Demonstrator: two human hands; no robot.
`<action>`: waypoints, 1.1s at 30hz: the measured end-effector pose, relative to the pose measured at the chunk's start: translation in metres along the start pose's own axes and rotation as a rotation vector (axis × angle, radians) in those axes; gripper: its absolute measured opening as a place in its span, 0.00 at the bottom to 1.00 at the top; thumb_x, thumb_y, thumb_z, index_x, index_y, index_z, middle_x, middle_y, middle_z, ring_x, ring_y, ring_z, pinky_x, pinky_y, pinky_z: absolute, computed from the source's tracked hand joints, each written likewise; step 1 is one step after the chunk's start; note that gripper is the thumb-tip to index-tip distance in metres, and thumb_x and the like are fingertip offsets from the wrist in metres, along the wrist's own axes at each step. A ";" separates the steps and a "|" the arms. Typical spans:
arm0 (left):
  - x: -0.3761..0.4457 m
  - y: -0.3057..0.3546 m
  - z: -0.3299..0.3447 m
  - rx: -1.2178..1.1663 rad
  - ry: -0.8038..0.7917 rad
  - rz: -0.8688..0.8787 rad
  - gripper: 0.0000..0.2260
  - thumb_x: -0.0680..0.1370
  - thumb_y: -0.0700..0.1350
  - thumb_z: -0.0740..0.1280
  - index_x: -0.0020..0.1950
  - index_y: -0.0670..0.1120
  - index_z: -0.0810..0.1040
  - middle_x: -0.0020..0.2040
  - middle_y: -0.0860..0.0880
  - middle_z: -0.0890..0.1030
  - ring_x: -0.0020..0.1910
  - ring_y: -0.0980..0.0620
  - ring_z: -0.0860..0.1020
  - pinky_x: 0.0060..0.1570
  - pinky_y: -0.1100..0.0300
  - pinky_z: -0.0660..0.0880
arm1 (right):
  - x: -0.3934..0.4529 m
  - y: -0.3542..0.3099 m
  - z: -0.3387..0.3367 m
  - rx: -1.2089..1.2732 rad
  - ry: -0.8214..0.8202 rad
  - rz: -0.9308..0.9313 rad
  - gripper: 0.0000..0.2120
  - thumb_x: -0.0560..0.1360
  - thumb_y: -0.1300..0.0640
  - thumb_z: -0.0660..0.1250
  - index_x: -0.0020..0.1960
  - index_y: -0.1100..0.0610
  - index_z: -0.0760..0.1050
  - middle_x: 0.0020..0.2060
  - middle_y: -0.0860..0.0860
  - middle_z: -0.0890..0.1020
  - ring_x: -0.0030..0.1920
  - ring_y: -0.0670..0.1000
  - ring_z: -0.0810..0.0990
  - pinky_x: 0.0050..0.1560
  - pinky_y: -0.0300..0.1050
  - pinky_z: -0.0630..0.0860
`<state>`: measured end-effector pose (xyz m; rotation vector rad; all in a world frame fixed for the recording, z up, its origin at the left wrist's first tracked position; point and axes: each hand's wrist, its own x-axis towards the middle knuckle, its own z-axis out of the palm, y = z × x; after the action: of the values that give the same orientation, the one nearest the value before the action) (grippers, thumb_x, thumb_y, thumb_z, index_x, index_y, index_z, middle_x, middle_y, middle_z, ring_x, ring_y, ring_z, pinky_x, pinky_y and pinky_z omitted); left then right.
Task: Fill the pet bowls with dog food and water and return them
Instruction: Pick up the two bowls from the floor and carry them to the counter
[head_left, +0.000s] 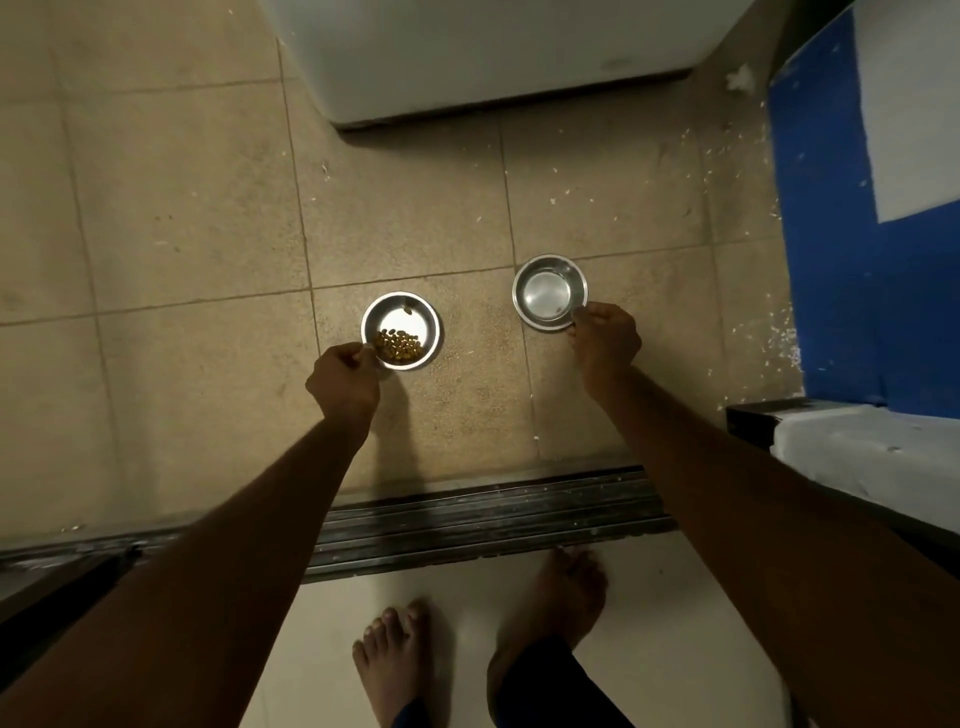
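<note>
Left hand (343, 382) pinches the near-left rim of the food bowl (401, 330), fingers curled on the edge. Kibble (399, 345) is piled toward the hand side, so the bowl looks tipped slightly or just set down; can't tell if it's flat on the floor (182, 218). The water bowl (549, 292) sits to its right, a bit farther out, apart from the first. Right hand (605, 340) grips its near-right rim. Both bowls lie straight ahead of their own hands, beyond the door track (483, 514). Likely next: release both.
</note>
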<state>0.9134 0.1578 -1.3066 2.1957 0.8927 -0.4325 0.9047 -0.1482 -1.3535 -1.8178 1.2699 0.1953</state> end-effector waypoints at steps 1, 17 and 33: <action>0.002 -0.002 0.003 -0.031 0.003 -0.022 0.10 0.83 0.48 0.71 0.56 0.43 0.88 0.47 0.48 0.87 0.50 0.48 0.84 0.67 0.46 0.78 | 0.004 0.002 0.002 0.038 -0.008 0.003 0.10 0.71 0.46 0.73 0.48 0.51 0.86 0.42 0.51 0.90 0.44 0.54 0.90 0.56 0.58 0.86; -0.010 0.011 -0.001 -0.309 0.001 -0.202 0.04 0.80 0.42 0.77 0.47 0.43 0.86 0.46 0.42 0.88 0.46 0.47 0.89 0.39 0.62 0.85 | -0.031 -0.028 -0.013 0.221 -0.073 0.130 0.07 0.78 0.63 0.77 0.54 0.64 0.86 0.43 0.57 0.89 0.37 0.50 0.89 0.50 0.54 0.89; -0.093 0.141 -0.161 -0.453 0.022 -0.124 0.05 0.79 0.41 0.77 0.51 0.40 0.87 0.42 0.44 0.86 0.46 0.44 0.89 0.34 0.69 0.81 | -0.162 -0.175 -0.105 0.371 -0.092 0.128 0.07 0.79 0.65 0.76 0.54 0.68 0.85 0.48 0.61 0.89 0.41 0.56 0.91 0.50 0.51 0.89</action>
<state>0.9542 0.1598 -1.0768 1.7412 1.0292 -0.2344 0.9379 -0.0998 -1.0996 -1.3989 1.2647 0.1037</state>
